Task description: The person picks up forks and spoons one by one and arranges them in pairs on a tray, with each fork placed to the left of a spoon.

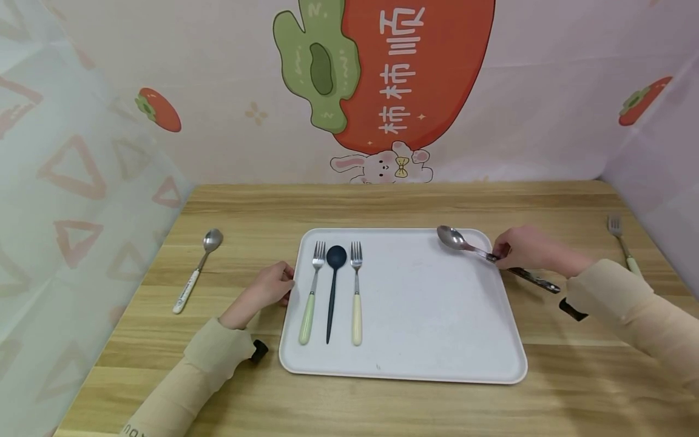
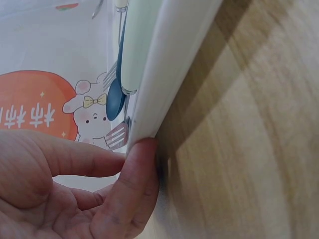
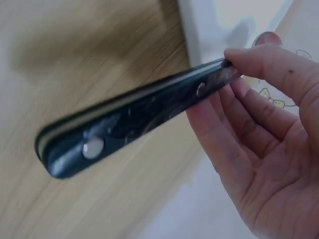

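Note:
At the tray's left edge, my left hand (image 1: 272,284) pinches the rim of the white tray (image 1: 431,328) between thumb and fingers, as the left wrist view shows close up. Over the tray's upper right corner, my right hand (image 1: 526,247) pinches a metal spoon (image 1: 452,237) by the front of its dark riveted handle (image 3: 144,112). The spoon's bowl points left over the tray, while the handle's end sticks out past the right rim. Side by side on the tray's left part lie a green-handled fork (image 1: 308,315), a black spoon (image 1: 335,258) and a cream-handled fork (image 1: 357,315).
On the wooden table (image 1: 393,409), a spoon with a white handle (image 1: 187,291) lies left of the tray. Another fork (image 1: 615,226) with a pale handle lies at the far right, partly behind the right sleeve. A printed cloth backdrop (image 1: 229,54) stands behind the table and along both sides.

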`<state>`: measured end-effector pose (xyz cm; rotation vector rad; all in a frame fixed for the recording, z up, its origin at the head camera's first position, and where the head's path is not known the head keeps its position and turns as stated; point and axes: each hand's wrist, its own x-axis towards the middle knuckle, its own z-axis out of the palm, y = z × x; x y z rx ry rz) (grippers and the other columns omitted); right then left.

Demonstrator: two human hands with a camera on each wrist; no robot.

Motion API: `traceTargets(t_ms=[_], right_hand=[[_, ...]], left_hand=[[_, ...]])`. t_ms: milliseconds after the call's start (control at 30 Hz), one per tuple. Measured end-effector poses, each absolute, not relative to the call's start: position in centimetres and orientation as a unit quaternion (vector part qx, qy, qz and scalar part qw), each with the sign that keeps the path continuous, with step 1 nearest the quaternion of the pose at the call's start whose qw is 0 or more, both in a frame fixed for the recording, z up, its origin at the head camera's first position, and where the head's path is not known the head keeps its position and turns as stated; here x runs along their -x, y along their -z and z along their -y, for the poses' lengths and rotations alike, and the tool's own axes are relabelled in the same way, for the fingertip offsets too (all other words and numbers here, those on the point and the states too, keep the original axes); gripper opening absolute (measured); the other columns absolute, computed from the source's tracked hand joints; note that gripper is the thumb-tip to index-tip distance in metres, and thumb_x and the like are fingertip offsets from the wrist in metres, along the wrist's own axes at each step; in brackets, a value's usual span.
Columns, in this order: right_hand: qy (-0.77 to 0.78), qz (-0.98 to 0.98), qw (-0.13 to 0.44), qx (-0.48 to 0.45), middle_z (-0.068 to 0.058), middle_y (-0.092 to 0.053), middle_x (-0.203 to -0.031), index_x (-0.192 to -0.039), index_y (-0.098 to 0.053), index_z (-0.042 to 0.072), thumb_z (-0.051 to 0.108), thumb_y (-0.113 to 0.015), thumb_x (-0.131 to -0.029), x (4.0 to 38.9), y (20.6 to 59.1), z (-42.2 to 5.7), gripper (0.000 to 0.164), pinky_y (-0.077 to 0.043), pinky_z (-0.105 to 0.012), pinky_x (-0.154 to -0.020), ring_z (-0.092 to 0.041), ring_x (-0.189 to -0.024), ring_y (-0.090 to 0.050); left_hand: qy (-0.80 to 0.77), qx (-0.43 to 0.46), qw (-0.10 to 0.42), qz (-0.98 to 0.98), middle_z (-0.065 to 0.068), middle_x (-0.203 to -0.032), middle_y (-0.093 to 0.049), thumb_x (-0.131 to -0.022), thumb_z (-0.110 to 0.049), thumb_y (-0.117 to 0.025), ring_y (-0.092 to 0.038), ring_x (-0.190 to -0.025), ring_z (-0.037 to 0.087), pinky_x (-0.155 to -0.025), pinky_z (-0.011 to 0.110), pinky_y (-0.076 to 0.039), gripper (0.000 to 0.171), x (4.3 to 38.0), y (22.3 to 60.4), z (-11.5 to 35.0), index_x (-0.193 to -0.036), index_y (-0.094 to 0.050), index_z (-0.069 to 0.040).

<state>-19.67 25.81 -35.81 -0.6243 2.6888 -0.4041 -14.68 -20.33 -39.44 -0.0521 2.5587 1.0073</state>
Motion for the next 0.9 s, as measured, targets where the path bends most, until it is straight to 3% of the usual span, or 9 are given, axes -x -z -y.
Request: traceTargets(t_ms=[367, 900], right_hand=[[0.273, -0.908, 0.292, 0.128, -0.002, -0.057, -0.073, -0.088, -0.062, -0.004, 0.012, -0.067, -0.078, 19.1, 35.4, -23.8, 0.02, -0.055, -0.03, -0.056, -0.012, -0.063, -0.056], [0.373, -0.867, 0.329, 0.038, -0.002, -0.057, -0.07, -0.088, -0.06, -0.006, 0.013, -0.067, -0.078, 17.5, 35.4, -20.2, 0.022, -0.055, -0.028, -0.061, -0.009, -0.064, -0.057]], left_hand=[[-0.358, 0.023, 0.196, -0.913, 0.017, -0.083, -0.057, -0.087, -0.002, -0.047, -0.055, -0.059, 0.016, -0.052, 0.026, -0.052, 0.02, 14.7, 39.4, 20.2, -0.104, -0.048, 0.009], [-0.364, 0.031, 0.201, -0.909, 0.017, -0.083, -0.057, -0.088, -0.001, -0.046, -0.055, -0.06, 0.017, -0.052, 0.026, -0.052, 0.019, 14.6, 39.3, 20.2, -0.103, -0.047, 0.009]])
